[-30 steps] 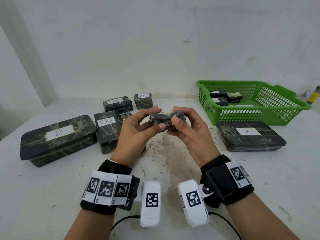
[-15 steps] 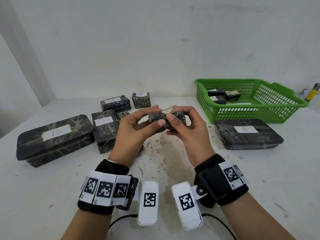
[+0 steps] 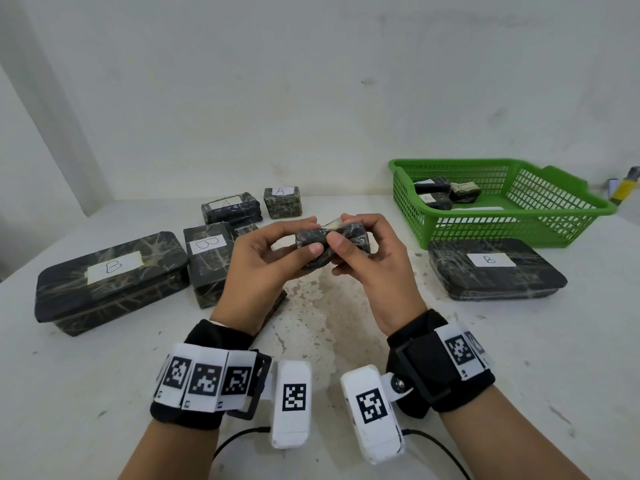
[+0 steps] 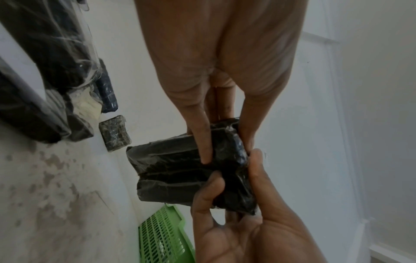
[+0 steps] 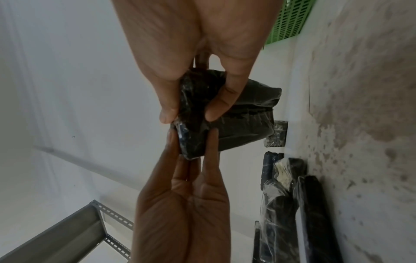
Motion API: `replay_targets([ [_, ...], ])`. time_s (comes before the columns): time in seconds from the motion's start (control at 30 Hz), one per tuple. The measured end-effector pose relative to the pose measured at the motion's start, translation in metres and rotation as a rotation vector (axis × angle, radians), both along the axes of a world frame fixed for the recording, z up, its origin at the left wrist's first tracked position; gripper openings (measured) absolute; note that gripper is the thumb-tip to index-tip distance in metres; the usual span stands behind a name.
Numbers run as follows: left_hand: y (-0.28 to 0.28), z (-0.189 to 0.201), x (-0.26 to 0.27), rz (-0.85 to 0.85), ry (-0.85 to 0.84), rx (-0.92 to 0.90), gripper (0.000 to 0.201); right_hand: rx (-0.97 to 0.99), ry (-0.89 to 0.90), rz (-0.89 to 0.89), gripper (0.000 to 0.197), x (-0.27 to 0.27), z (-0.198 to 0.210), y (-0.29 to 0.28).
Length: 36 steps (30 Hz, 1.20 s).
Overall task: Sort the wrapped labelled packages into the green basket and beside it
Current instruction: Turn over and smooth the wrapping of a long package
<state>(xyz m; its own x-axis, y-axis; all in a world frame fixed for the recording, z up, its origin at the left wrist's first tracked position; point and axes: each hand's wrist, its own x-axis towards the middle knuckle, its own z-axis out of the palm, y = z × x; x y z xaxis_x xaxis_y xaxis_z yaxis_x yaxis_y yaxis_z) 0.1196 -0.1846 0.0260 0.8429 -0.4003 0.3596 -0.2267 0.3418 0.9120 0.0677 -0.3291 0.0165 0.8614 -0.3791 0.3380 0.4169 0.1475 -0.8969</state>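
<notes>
Both hands hold a small dark wrapped package [image 3: 356, 236] [image 4: 171, 170] [image 5: 245, 121] up over the middle of the table. My left hand [image 3: 277, 251] pinches its left end between thumb and fingers. My right hand [image 3: 360, 251] pinches its right end the same way. Its label faces away from the head view. The green basket [image 3: 519, 216] stands at the back right with three small packages [image 3: 446, 194] inside. A flat package marked B [image 3: 491, 268] lies in front of the basket.
On the left lie a large package marked B [image 3: 110, 278], an upright one marked B [image 3: 207, 258], and two marked A [image 3: 230, 207] [image 3: 282, 201] further back. A yellow object [image 3: 625, 185] sits at the far right edge. A white wall stands behind the table.
The package has turned a little between my fingers, its far edge tipped up. Both hands stay in much the same place over the table.
</notes>
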Motion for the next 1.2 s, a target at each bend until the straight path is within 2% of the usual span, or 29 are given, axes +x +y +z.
replay_targets([
  [0.23,-0.002,-0.001,0.0,0.018,-0.032,0.009,0.029,-0.053,-0.005,0.045,0.05,-0.002,0.005,-0.004],
  [0.4,-0.002,0.001,-0.001,0.038,-0.023,-0.022,0.032,-0.059,-0.017,0.031,0.042,-0.003,0.005,-0.003],
  [0.5,-0.003,0.001,-0.001,0.032,-0.03,-0.021,0.032,-0.062,-0.022,0.041,0.043,-0.003,0.006,-0.004],
  [0.6,-0.003,0.0,-0.001,0.015,-0.036,-0.022,0.029,-0.03,-0.029,0.05,0.038,-0.002,0.006,-0.007],
  [0.77,-0.003,-0.003,0.002,0.051,-0.056,-0.004,0.02,-0.087,-0.009,0.023,0.029,-0.001,0.005,-0.006],
  [0.83,-0.004,-0.003,0.0,0.04,-0.067,-0.001,0.027,-0.086,0.018,0.046,0.025,0.0,0.004,-0.008],
  [0.93,-0.003,-0.005,0.004,0.083,-0.014,0.037,0.057,-0.086,0.057,0.115,0.012,-0.001,0.004,-0.009],
  [1.03,0.0,-0.004,0.009,0.073,0.161,0.076,0.081,-0.159,0.037,0.191,0.036,-0.006,0.008,-0.007],
  [1.07,0.001,-0.004,0.01,0.041,0.208,0.064,0.08,-0.18,0.025,0.207,0.048,-0.006,0.009,-0.006],
  [1.13,0.001,-0.004,0.01,0.024,0.233,0.045,0.064,-0.164,0.014,0.206,0.071,-0.006,0.01,-0.005],
  [1.2,0.001,-0.005,0.01,0.032,0.21,0.039,0.058,-0.129,0.053,0.166,0.082,-0.003,0.007,-0.008],
])
